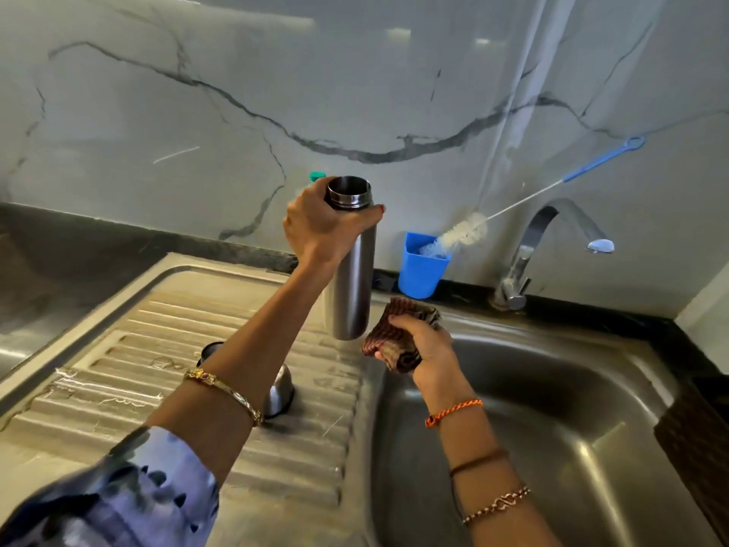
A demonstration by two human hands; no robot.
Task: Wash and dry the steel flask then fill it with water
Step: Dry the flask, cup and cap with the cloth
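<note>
The steel flask (pixel 352 278) is held upright in the air above the drainboard's right edge, its mouth open and uncapped. My left hand (pixel 321 227) grips it around the neck just below the threaded rim. My right hand (pixel 424 345) holds a bunched brown striped cloth (pixel 398 337) just below and to the right of the flask's base, over the sink's left rim. A steel cap or cup (pixel 281 388) stands on the drainboard, partly hidden behind my left forearm.
The steel sink basin (pixel 552 448) lies at the right, the ribbed drainboard (pixel 177 349) at the left. A curved tap (pixel 552 238) stands behind the basin. A blue cup (pixel 422 270) holds a bottle brush (pixel 465 230) with a blue handle. A green-capped bottle (pixel 315 177) peeks out behind my left hand.
</note>
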